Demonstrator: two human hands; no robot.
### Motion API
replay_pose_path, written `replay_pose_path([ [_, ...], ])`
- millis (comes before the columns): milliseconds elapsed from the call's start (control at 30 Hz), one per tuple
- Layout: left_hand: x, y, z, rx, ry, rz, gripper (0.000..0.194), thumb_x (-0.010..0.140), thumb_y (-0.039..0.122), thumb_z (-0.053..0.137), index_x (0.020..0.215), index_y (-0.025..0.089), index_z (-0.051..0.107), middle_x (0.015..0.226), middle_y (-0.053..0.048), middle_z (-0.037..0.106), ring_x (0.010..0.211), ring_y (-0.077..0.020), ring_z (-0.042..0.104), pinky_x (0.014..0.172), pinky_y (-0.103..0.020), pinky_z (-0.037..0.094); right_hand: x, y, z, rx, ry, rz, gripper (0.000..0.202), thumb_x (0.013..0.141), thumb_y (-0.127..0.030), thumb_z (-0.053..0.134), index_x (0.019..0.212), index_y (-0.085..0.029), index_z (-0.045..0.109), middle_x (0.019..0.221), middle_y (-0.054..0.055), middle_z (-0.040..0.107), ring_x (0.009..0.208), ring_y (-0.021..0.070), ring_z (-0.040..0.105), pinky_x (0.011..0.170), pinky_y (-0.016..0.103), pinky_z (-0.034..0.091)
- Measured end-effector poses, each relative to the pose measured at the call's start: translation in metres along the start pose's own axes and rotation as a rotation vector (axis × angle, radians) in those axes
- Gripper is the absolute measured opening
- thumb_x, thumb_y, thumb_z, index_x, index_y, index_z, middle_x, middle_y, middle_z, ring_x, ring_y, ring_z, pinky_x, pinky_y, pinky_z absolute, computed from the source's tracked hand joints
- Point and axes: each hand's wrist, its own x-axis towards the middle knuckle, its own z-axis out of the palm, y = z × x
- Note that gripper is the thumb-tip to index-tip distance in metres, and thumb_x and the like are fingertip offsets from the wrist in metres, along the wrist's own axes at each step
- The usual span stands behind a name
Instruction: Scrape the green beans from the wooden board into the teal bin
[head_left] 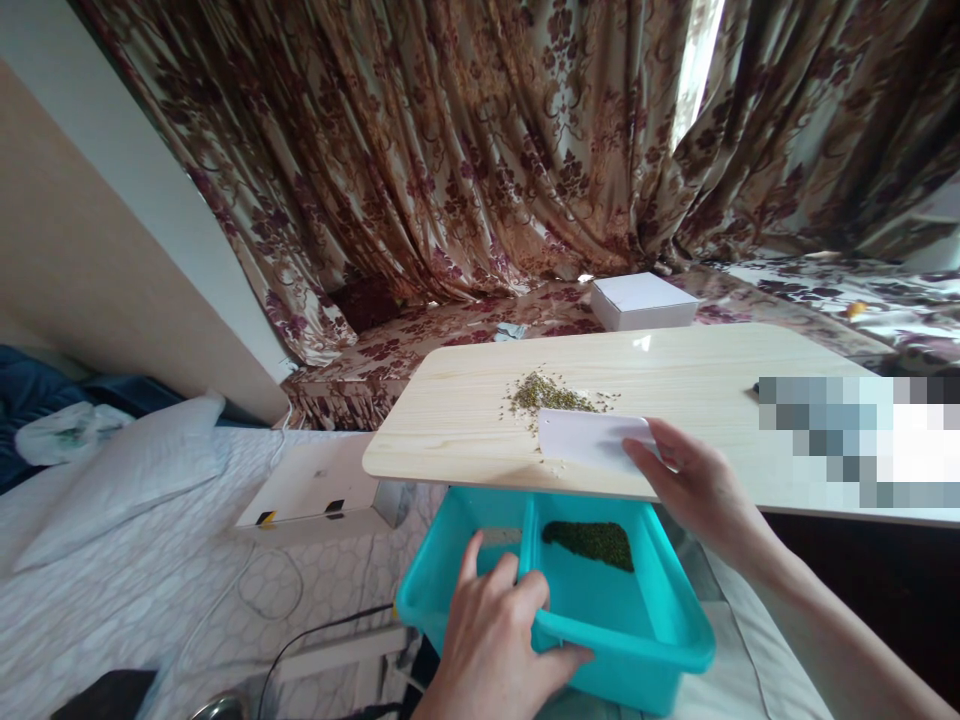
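My right hand [694, 480] pinches a thin white card [581, 438] by its right end, fingers closed on it, just above the table's front edge. Behind the card lies a loose heap of small green beans [541, 390], mixed with some whitish grains, on the wooden tabletop [450, 420]. My left hand [499, 620] grips the near rim of a turquoise divided bin [622, 640], thumb along the rim and fingers over the left compartment. Dark green beans [592, 542] lie in the right compartment. Pale grains [499, 537] show in the left one, partly hidden by my fingers.
A white box [643, 298] stands behind the table, before patterned curtains [480, 150]. At left, another white box [315, 485] lies on a bed with a pillow [127, 470] and cables. A blurred-out patch [862, 440] covers something at the table's right.
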Motion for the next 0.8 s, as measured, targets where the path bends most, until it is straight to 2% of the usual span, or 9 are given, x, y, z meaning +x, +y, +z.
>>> replay_pose_path([
  [167, -0.002, 0.001, -0.002, 0.01, -0.005, -0.015, 0.037, 0.058, 0.036, 0.088, 0.064, 0.023, 0.054, 0.069, 0.006, 0.053, 0.075, -0.0198, 0.063, 0.112, -0.058, 0.03, 0.0, 0.006, 0.006, -0.043, 0.003, -0.003, 0.032, 0.085, -0.047, 0.056, 0.095, -0.019, 0.068, 0.076, 0.006, 0.074, 0.065, 0.021, 0.068, 0.058, 0.031, 0.054],
  [400, -0.003, -0.002, -0.004, 0.026, 0.0, -0.028, 0.037, 0.057, 0.034, 0.089, 0.063, 0.023, 0.054, 0.07, 0.006, 0.053, 0.077, -0.02, 0.063, 0.112, -0.056, 0.031, 0.0, -0.007, 0.008, -0.071, -0.015, -0.022, 0.03, 0.085, -0.044, 0.055, 0.091, -0.017, 0.069, 0.072, 0.006, 0.073, 0.063, 0.021, 0.068, 0.057, 0.031, 0.054],
  [633, -0.002, -0.005, -0.004, 0.012, 0.018, -0.022, 0.034, 0.06, 0.032, 0.086, 0.064, 0.023, 0.053, 0.069, 0.007, 0.052, 0.074, -0.0197, 0.062, 0.111, -0.058, 0.031, -0.003, -0.003, 0.006, -0.054, -0.018, -0.016, 0.029, 0.084, -0.043, 0.057, 0.094, -0.018, 0.069, 0.073, 0.005, 0.074, 0.064, 0.0213, 0.069, 0.057, 0.031, 0.055],
  [800, -0.004, -0.005, -0.006, 0.001, 0.012, -0.028, 0.035, 0.059, 0.029, 0.087, 0.064, 0.023, 0.053, 0.069, 0.007, 0.051, 0.074, -0.019, 0.062, 0.112, -0.057, 0.03, -0.003, -0.009, 0.005, -0.028, -0.033, -0.008, 0.027, 0.082, -0.044, 0.057, 0.091, -0.02, 0.068, 0.071, 0.004, 0.073, 0.063, 0.0203, 0.067, 0.055, 0.03, 0.054],
])
